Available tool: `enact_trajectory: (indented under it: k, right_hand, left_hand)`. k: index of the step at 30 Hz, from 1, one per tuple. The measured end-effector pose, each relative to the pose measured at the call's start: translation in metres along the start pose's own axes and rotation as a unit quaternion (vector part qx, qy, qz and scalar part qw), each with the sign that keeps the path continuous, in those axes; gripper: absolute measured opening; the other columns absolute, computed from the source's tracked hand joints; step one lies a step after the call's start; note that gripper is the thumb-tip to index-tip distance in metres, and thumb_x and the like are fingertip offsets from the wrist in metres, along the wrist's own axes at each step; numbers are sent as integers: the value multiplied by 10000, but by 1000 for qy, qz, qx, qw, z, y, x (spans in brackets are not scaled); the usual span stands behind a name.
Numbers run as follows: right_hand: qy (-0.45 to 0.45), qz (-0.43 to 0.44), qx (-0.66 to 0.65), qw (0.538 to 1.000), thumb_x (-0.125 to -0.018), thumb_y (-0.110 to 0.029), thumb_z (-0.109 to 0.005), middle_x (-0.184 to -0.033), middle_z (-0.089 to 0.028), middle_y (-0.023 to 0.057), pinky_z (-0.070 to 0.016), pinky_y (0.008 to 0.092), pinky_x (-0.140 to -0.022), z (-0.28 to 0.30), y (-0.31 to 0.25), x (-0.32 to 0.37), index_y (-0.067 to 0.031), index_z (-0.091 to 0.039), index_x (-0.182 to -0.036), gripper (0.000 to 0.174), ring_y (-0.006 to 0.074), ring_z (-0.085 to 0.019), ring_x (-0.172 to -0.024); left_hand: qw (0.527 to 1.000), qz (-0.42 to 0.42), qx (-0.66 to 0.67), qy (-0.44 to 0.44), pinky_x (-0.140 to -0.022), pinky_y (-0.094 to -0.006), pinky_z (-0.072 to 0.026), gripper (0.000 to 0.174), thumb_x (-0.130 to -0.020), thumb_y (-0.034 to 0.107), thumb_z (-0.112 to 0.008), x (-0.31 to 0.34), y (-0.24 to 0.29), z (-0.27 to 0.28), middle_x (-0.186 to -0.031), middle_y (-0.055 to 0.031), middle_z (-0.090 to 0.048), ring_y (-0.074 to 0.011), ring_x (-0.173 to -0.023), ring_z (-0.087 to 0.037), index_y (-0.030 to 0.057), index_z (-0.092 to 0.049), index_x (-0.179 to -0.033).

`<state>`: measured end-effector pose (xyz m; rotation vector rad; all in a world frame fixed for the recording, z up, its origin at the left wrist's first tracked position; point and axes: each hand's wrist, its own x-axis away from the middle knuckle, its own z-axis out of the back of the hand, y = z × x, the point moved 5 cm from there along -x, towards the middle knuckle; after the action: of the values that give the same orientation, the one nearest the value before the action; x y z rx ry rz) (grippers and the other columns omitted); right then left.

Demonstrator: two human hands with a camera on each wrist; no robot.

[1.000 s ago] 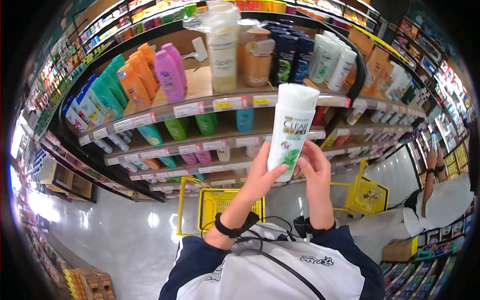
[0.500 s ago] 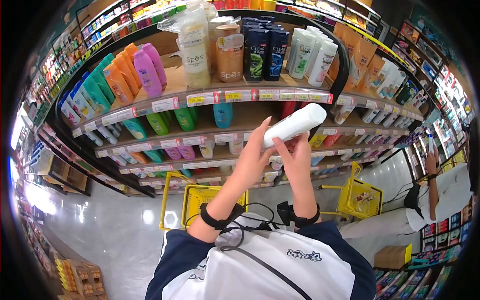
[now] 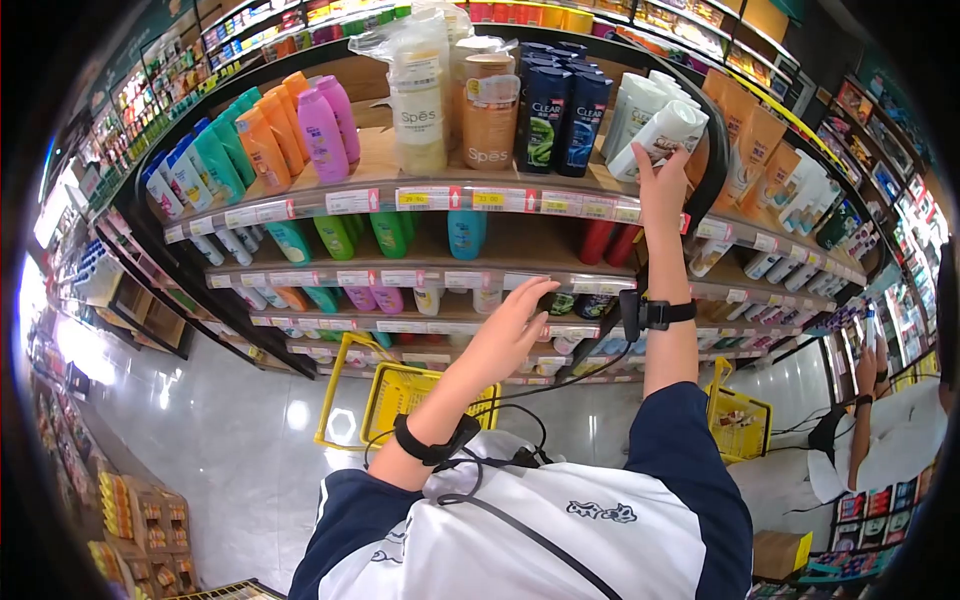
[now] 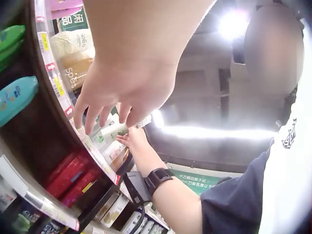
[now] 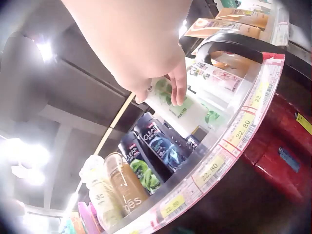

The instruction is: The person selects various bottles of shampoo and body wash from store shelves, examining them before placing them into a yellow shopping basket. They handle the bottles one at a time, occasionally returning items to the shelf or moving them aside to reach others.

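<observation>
My right hand (image 3: 664,190) reaches to the right end of the top shelf and grips a white shampoo bottle (image 3: 678,124). The bottle leans over, its cap up and to the right, in front of other white shampoo bottles (image 3: 637,98). In the right wrist view, thumb and fingers hold the bottle (image 5: 189,117) near its upper part, and green leaves show on its label. My left hand (image 3: 510,332) hangs in the air before the lower shelves, fingers loosely extended and holding nothing. Dark shampoo bottles (image 3: 546,120) stand left of the white ones.
A black curved rail (image 3: 712,150) bounds the shelf's right end. Wrapped pump bottles (image 3: 418,115) and pink bottles (image 3: 322,135) stand farther left. Price tags line the shelf edge (image 3: 330,203). Yellow baskets (image 3: 395,400) stand on the floor, and another person (image 3: 885,430) is at the right.
My right hand has carried the white bottle from in front of my body up and right to the top shelf. The left hand has let go of it and stays lower.
</observation>
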<state>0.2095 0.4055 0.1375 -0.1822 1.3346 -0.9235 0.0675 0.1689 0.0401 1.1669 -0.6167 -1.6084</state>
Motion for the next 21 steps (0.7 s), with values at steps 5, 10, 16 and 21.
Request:
enact_trajectory:
  k: [5, 10, 16, 21]
  right_hand:
    - [28, 69, 102, 992, -768, -430, -633, -964, -544, 257, -413, 427, -794, -15, 7, -12, 105, -452, -1038, 626, 408, -525, -918]
    - [28, 62, 149, 986, -754, -444, -638, -962, -539, 260, -416, 433, -791, -19, 1, -13, 87, -475, -992, 604, 403, -523, -930]
    - [33, 58, 181, 981, -736, -468, -645, -912, -570, 260, -443, 453, -733, -19, -2, -9, 58, -457, -1024, 628, 421, -558, -862]
    - [21, 50, 223, 973, -731, -481, -642, -903, -575, 264, -451, 455, -725, -23, 0, -11, 46, -460, -1044, 640, 421, -565, -851]
  left_hand:
    - [999, 27, 24, 12, -904, -332, -403, 314, -881, 89, -441, 4, -4, 10, -1257, -129, -410, -261, -1110, -461, 62, -452, -1193]
    - [998, 55, 39, 20, -897, -329, -410, 320, -878, 109, -457, 8, -5, 17, -1223, -130, -446, -262, -1101, -475, 58, -453, -1194]
    - [999, 36, 4, 38, -919, -344, -388, 374, -865, 135, -502, 12, -14, 15, -1175, -153, -500, -268, -1114, -482, 29, -428, -1216]
    - [999, 30, -25, 21, -926, -343, -375, 388, -854, 145, -520, 13, -13, 14, -1162, -163, -508, -277, -1108, -483, 25, -436, -1213]
